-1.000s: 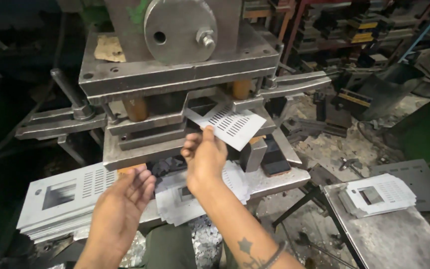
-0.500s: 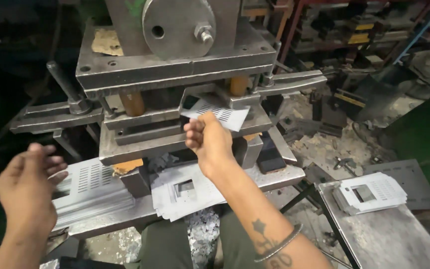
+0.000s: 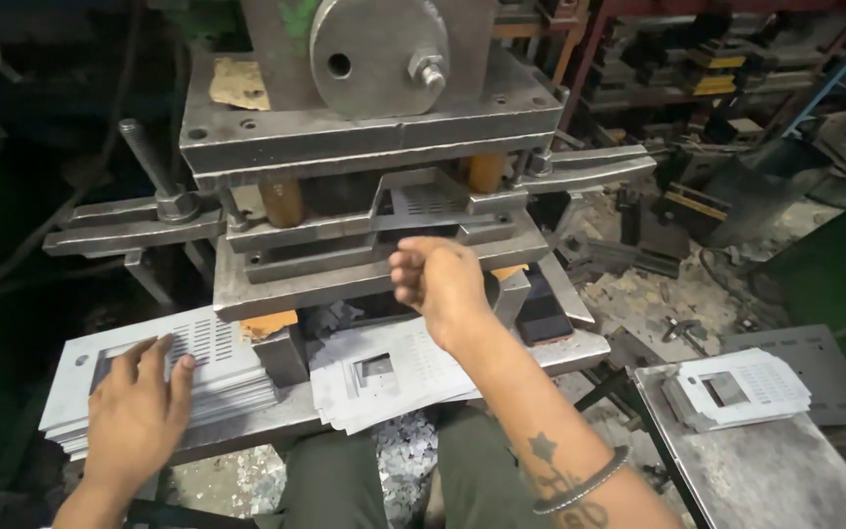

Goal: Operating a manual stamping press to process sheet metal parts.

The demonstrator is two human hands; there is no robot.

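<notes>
My left hand lies flat, fingers spread, on top of a stack of grey perforated metal sheets at the left of the press bed. My right hand hovers loosely curled in front of the die slot and holds nothing. A perforated sheet sits inside the steel press die, only its slotted part showing. Below my right wrist lies a pile of white punched sheets with a square window.
The heavy press head with a round disc towers above. A metal table at the right carries a small stack of finished sheets. Metal scrap and tools litter the floor to the right. My legs are under the bed.
My right hand let go of the sheet, which now lies in the die, and drew back. My left hand came down from the air onto the left stack.
</notes>
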